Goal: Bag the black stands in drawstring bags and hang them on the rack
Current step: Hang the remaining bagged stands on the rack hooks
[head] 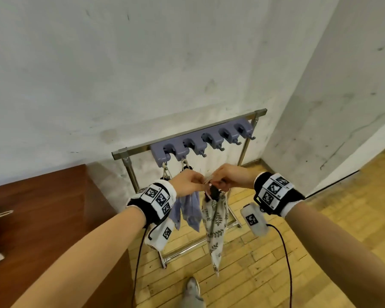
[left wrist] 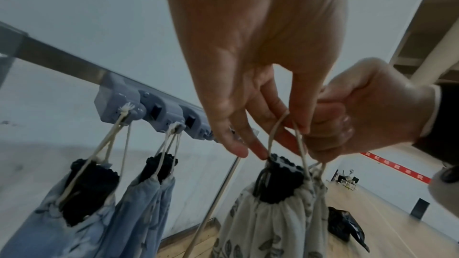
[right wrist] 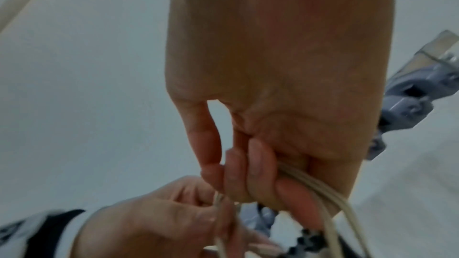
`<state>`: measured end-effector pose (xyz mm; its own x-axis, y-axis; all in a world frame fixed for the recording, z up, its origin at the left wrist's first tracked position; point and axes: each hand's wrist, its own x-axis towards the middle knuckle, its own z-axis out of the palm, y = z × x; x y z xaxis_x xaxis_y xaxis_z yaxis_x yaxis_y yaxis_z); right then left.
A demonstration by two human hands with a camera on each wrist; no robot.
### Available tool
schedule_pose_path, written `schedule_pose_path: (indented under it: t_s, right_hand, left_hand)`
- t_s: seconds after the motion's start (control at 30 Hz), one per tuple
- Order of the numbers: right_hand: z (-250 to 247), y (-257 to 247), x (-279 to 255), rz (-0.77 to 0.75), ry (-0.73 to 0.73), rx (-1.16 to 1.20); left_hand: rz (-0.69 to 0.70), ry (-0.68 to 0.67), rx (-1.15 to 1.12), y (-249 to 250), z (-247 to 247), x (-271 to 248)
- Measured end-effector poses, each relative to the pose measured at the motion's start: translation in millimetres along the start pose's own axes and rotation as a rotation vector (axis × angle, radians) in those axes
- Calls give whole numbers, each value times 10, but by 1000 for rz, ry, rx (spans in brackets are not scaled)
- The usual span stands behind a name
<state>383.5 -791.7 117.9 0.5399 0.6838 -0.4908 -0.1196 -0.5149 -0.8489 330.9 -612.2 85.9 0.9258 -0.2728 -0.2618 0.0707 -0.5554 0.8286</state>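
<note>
From the head view, both hands meet just in front of the rack (head: 187,132), the left hand (head: 188,182) and right hand (head: 231,177) holding up a leaf-print bag (head: 215,221) beside two blue bags (head: 190,207) hung on the rack's leftmost hooks. At the left wrist, fingertips (left wrist: 261,150) pinch a cord loop (left wrist: 275,130) above a black stand (left wrist: 282,183) poking from the bag's gathered mouth. At the right wrist, curled fingers (right wrist: 258,168) clamp several cords (right wrist: 330,199).

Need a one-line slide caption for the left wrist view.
Both hands pinch the white leaf-print drawstring bag's cords beside two hung blue bags.
</note>
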Motion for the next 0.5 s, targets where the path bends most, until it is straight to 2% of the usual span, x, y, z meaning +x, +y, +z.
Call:
schedule_pose_path:
  t_s: [0.13,0.23,0.37,0.5]
  right_hand:
    - [-392,211,238,27,102,-59]
    - [-553,303,452,16,174,-71]
    - [-749,323,857,-27,241,-90]
    - [-815,306,1199,-51,285,-86]
  left_hand:
    - [-4,-17,87,-142,-106,391]
    - [-38,-2,15,-250,-181,656]
    - [-108,95,5,-328,-282,1030]
    - [-252,214,-99,-453,-286,1283]
